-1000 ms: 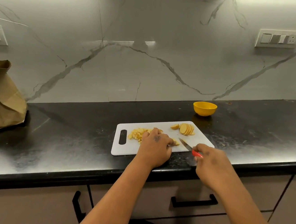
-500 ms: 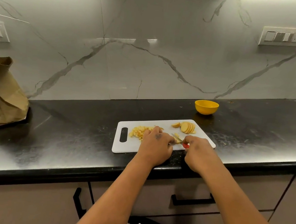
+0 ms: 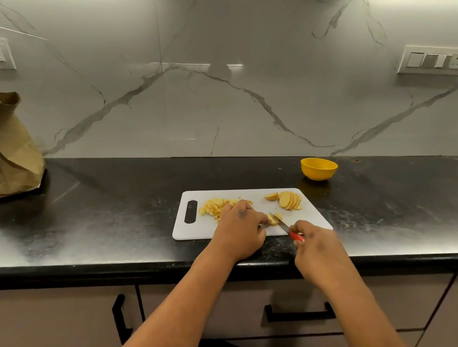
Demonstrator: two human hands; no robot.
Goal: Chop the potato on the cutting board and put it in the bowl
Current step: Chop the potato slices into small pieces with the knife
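A white cutting board (image 3: 188,231) lies near the counter's front edge. On it are a pile of small chopped potato pieces (image 3: 213,207) at the left and a fanned row of potato slices (image 3: 289,200) at the back right. My left hand (image 3: 240,227) holds down a few potato slices (image 3: 272,219) at the board's middle with curled fingers. My right hand (image 3: 316,243) grips a red-handled knife (image 3: 284,225) whose blade lies against those slices. A yellow bowl (image 3: 318,168) stands behind the board, apart from it.
A crumpled brown paper bag (image 3: 3,149) stands at the far left of the black counter (image 3: 106,212). Marble backsplash with switch plates (image 3: 434,60) rises behind. Drawers with black handles (image 3: 299,314) sit below the counter edge.
My right hand moved in toward the left hand, then drew back to the right a little, with the knife blade working at the slices. The left hand stayed in place.
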